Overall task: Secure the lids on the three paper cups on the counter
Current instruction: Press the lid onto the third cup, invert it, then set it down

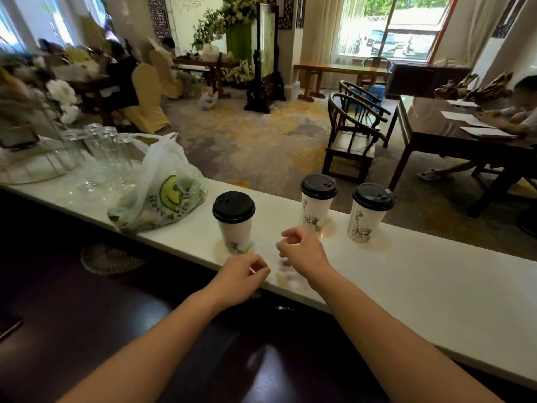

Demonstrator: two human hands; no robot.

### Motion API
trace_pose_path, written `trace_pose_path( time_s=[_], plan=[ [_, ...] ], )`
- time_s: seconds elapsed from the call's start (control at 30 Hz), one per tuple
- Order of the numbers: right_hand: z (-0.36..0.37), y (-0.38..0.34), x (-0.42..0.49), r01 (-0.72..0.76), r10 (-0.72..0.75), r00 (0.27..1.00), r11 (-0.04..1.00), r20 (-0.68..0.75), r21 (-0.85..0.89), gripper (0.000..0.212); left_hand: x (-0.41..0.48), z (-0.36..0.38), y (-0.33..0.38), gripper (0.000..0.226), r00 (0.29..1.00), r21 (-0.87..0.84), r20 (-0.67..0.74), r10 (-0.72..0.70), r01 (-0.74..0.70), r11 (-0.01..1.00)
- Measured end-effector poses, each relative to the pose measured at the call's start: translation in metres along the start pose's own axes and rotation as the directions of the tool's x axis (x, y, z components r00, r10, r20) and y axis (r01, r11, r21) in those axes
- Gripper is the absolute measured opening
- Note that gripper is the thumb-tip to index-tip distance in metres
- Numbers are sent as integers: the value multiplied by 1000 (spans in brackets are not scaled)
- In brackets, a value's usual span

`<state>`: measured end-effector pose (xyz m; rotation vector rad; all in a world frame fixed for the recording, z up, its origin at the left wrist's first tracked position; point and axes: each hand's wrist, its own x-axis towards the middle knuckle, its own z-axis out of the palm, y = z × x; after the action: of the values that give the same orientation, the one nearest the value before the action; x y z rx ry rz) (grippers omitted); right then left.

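Three paper cups stand upright on the white counter (421, 286), each already topped with a black lid: left cup (234, 231) with left lid (233, 207), middle cup (314, 210) with middle lid (318, 186), right cup (362, 222) with right lid (373, 196). The left cup is well apart from the other two, which sit near each other and nearer the far edge. Left hand (243, 271) hovers at the near counter edge just below the left cup, fingers loosely curled, gripping nothing visible. Right hand (302, 250) hangs over the counter between left and middle cups, fingers half curled, thumb and forefinger close together but empty; it is touching no cup. Whether each lid is fully snapped on cannot be told from this angle. Faint ring marks show on the counter around the cup bases, possibly moisture. Risk assessment: pressing a lid off-centre with one hand and no bracing could tip a tall narrow cup, especially on a damp surface; squeezing the paper wall while pushing could buckle the rim and pop the lid loose. The middle and right cups stand closest to the drop-off. A plastic bag (158, 187) and clear glasses (107, 152) sit to the left, away from the work.
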<state>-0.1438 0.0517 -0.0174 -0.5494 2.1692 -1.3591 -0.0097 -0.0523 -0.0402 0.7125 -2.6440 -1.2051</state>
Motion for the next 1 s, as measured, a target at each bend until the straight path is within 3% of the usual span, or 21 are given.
trace_pose_path(
  time_s=[0.1,0.23,0.33,0.47,0.53,0.67,0.87,0.93,1.0],
  plan=[
    [25,-4,-3,-3,4,999,1000,36,-22,37,-12,-31,-31,13,997,95,35,-69,65,993],
    [49,-16,-1,-20,23,997,999,71,-42,58,-6,-74,-69,13,990,80,-80,-117,124,989],
    [65,-26,0,-61,65,994,997,90,-48,80,4,-97,-82,44,982,-39,-102,-160,157,987],
    [82,-39,10,-59,59,996,998,73,-3,106,25,-117,-81,87,997,-236,-3,-79,76,969],
    [94,-42,12,-32,30,998,998,50,45,105,35,-120,-79,86,998,-302,65,-17,36,953],
    [115,-44,8,18,-15,1000,989,-23,148,92,47,-119,-76,60,989,-404,132,74,-15,915],
    [118,-50,-1,29,-21,997,995,-76,100,80,54,-141,-81,45,932,-491,344,118,71,868],
    [117,-53,-4,-12,15,1000,991,-26,131,70,60,-152,-78,42,951,-501,271,147,9,865],
    [118,-55,-6,-39,29,997,987,68,156,64,65,-162,-71,41,962,-379,128,240,-176,908]
  ],
)
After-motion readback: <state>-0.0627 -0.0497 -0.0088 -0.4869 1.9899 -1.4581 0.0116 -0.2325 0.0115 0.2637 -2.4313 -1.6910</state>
